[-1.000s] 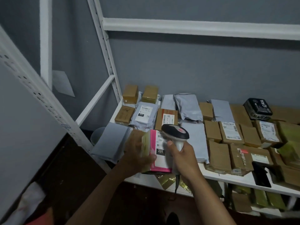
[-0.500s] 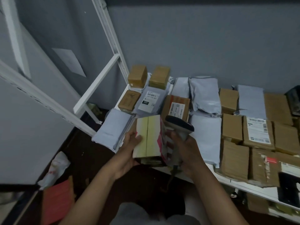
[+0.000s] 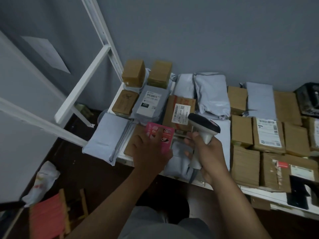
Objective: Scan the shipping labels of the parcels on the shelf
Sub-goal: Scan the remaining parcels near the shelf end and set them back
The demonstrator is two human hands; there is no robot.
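On the far left a white shelf frame leans across the grey wall. A grey soft bag hangs over the left end of the shelf.

The left hand reaches forward from the bottom, palm down. Its fingers lie flat and spread on a pink box. They press on it and do not curl round it. The pink box lies flat near the front edge of the shelf, picture side up. Its long side runs away from the person, toward the wall.

Behind the pink box lies a grey parcel with a white label marked 231. Next to it is a brown box with a barcode label. That label is turned sideways, so its long side runs front to back.

The right hand comes up from the lower right. Its fingers are wrapped tight round the handle of a scanner. The handle stands nearly upright. The dark head of the scanner points left and away, toward the barcode label. A grey bag lies under this hand.

To the right, many brown boxes lie flat and close together on the shelf. One has a big white label.
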